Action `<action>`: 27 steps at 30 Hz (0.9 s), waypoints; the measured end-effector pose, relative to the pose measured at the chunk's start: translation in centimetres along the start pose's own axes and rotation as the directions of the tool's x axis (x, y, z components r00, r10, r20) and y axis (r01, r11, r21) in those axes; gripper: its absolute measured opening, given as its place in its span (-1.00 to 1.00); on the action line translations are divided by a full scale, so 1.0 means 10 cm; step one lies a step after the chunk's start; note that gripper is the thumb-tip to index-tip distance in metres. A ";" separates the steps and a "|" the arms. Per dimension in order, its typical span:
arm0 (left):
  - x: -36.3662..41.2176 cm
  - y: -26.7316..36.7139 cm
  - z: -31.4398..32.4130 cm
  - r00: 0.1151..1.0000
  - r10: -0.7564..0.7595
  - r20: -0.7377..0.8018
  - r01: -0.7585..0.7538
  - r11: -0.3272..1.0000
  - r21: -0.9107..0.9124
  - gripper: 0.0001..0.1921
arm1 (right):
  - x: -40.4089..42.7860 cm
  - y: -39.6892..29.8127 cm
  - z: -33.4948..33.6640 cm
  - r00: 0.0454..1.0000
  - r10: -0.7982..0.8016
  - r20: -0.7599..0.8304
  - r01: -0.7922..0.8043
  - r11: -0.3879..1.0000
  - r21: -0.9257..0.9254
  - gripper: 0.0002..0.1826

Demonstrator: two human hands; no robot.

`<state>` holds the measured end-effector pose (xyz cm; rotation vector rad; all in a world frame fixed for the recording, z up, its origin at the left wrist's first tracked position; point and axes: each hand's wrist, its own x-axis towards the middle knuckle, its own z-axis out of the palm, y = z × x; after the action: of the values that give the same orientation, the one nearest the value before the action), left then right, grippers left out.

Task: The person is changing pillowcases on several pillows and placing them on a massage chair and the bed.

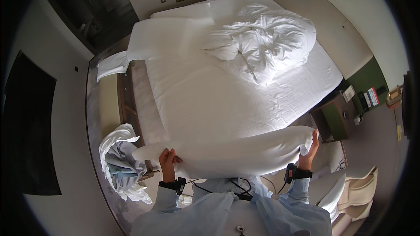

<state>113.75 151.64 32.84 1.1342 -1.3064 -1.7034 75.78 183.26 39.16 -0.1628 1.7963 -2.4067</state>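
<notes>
In the head view a white duvet (193,101) lies spread over the foot and near side of a bed, its near edge lifted in front of me. My left hand (169,160) grips this edge at lower centre-left. My right hand (310,149) holds the raised corner at the right, thumb upward; some fingers are hidden behind the cloth. Between the hands the edge hangs in a broad curve. The duvet's bunched part (265,42) lies heaped toward the headboard, on the white-sheeted mattress (315,72). Both wrists wear black straps with small devices.
A bench (110,101) stands past the bed's foot, with crumpled linen (121,164) at its near end. At the right are a nightstand (338,118) and the headboard (315,16). A beige chair (359,191) with white pillows is at lower right. Black cables hang before my body.
</notes>
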 end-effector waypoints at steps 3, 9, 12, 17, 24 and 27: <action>0.08 -0.09 0.24 1.000 -0.013 -0.012 0.013 1.000 0.008 -0.59 | 0.18 0.06 -0.10 0.988 -0.110 -0.111 0.089 0.981 -0.173 -0.55; 0.80 -0.13 0.96 0.989 -0.075 -0.125 0.058 0.990 -0.130 -0.71 | 1.29 0.47 0.05 0.986 0.136 0.097 -0.143 0.987 0.073 -0.55; 1.28 -0.19 1.43 0.972 -0.071 -0.225 0.027 0.981 -0.191 -0.72 | 1.91 1.00 0.31 0.964 0.211 0.163 -0.216 0.976 0.014 -0.57; 1.80 -0.31 1.99 0.985 -0.013 -0.175 -0.051 0.932 -0.358 -0.65 | 2.32 2.01 0.66 0.801 0.438 0.409 -0.405 0.899 -0.168 -0.49; 1.18 -0.98 1.84 0.881 -0.429 -0.197 0.379 0.892 -0.246 -0.77 | 1.92 2.85 0.48 0.587 0.734 0.341 -0.568 0.674 -0.473 -0.41; 0.89 -1.23 1.67 0.794 -0.539 -0.283 0.492 0.842 -0.221 -0.65 | 1.78 2.90 0.31 0.480 0.826 0.296 -0.595 0.554 -0.583 -0.44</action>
<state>94.78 152.65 20.79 1.7249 -0.6824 -1.8267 59.99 169.10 12.34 -0.0714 1.5746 -1.1844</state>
